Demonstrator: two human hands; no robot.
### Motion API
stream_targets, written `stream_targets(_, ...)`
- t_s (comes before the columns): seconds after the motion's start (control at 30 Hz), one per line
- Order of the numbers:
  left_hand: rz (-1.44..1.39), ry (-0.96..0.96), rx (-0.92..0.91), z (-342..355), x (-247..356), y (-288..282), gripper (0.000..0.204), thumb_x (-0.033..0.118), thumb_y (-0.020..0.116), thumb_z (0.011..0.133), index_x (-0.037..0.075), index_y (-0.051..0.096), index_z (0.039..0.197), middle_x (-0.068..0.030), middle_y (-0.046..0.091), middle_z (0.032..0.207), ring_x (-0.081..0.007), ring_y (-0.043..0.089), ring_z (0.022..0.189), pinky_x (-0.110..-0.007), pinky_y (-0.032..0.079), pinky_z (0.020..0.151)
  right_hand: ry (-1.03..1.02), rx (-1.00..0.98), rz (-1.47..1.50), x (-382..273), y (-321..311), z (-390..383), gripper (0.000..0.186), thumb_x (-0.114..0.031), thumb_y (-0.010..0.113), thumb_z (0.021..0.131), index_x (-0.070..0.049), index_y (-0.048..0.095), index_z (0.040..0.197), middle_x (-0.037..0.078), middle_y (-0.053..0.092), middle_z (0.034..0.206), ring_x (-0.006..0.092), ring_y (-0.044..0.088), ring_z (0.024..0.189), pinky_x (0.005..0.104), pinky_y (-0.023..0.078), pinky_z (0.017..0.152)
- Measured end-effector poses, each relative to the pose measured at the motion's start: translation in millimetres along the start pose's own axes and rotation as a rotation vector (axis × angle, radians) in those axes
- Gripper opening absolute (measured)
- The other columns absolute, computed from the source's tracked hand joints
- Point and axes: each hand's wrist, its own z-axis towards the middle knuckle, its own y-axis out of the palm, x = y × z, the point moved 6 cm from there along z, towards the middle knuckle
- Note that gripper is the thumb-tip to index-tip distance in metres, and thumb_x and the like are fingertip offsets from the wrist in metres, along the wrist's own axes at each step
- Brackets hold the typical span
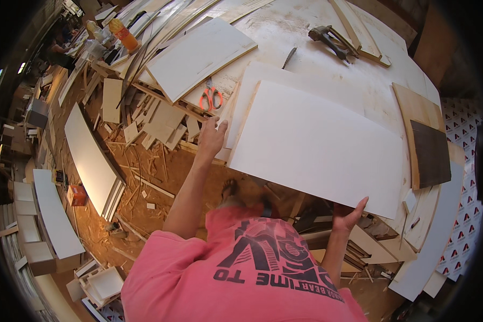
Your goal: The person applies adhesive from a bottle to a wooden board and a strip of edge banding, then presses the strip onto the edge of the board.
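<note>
A large white board [316, 142] lies in front of me, its near edge reaching past the workbench edge. My right hand [350, 216] grips that near edge towards its right end, thumb raised at the top side and the other fingers partly hidden beneath. My left hand [212, 138] is raised just beside the board's left end, fingers loosely bent and apart, with nothing visible in them. Under the white board another pale sheet [248, 80] shows at the back and left. Orange-handled scissors [211, 99] lie just beyond my left hand.
A dark stapler-like tool [330, 42] and a dark thin blade [290, 57] lie on the workbench [370, 88]. Another white panel [201, 56] lies at far left, near an orange bottle [123, 35]. Wood offcuts [163, 123] and stacked panels [94, 161] cover the floor leftward.
</note>
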Motion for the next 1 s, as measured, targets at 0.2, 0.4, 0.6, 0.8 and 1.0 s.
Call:
stream_targets(0.2, -0.022, -0.074, -0.190, 16, -6, 21, 0.065, 0.044, 0.060, 0.085, -0.007, 0.049, 0.125, -0.0168, 0.061, 0.095, -0.0213, 0.060, 0.082, -0.033, 0.049, 0.070, -0.029, -0.020, 0.003, -6, 4, -1, 0.057, -0.048, 0.048, 0.095, -0.009, 0.040, 0.136, 0.005, 0.049, 0.130, 0.0228, 0.048, 0.119, 0.0392, 0.043, 0.099)
stream_targets(0.4, -0.442, -0.306, -0.339, 17, 15, 19, 0.054, 0.040, 0.067, 0.083, -0.005, 0.054, 0.109, -0.0105, 0.063, 0.082, -0.0152, 0.060, 0.062, -0.028, 0.045, 0.045, -0.086, -0.062, 0.011, -18, 7, -5, 0.057, -0.047, 0.046, 0.095, -0.007, 0.040, 0.136, 0.006, 0.049, 0.130, 0.0236, 0.048, 0.118, 0.0399, 0.042, 0.099)
stream_targets(0.6, -0.952, -0.363, -0.592, 11, 49, 14, 0.047, 0.028, 0.067, 0.086, -0.003, 0.049, 0.117, -0.0131, 0.064, 0.097, -0.0185, 0.068, 0.079, -0.032, 0.059, 0.060, -0.187, -0.033, 0.038, -24, 14, -21, 0.059, -0.048, 0.044, 0.095, -0.006, 0.039, 0.137, 0.007, 0.047, 0.132, 0.0250, 0.047, 0.119, 0.0409, 0.040, 0.100)
stream_targets(0.8, -1.207, -0.187, -0.552, 18, 73, -8, 0.045, 0.020, 0.064, 0.088, 0.000, 0.046, 0.124, -0.0117, 0.062, 0.107, -0.0171, 0.064, 0.091, -0.032, 0.056, 0.076, -0.299, 0.056, 0.082, -26, 29, -44, 0.061, -0.049, 0.041, 0.096, -0.006, 0.036, 0.139, 0.009, 0.044, 0.137, 0.0287, 0.045, 0.122, 0.0452, 0.039, 0.101)
stream_targets(1.0, -1.272, -0.025, -0.304, 61, 47, -87, 0.042, 0.018, 0.064, 0.088, -0.002, 0.047, 0.121, -0.0094, 0.060, 0.107, -0.0167, 0.061, 0.098, -0.029, 0.052, 0.083, -0.457, -0.020, 0.111, -10, 47, -65, 0.057, -0.046, 0.037, 0.098, -0.007, 0.036, 0.140, 0.010, 0.041, 0.140, 0.0279, 0.042, 0.125, 0.0456, 0.036, 0.104)
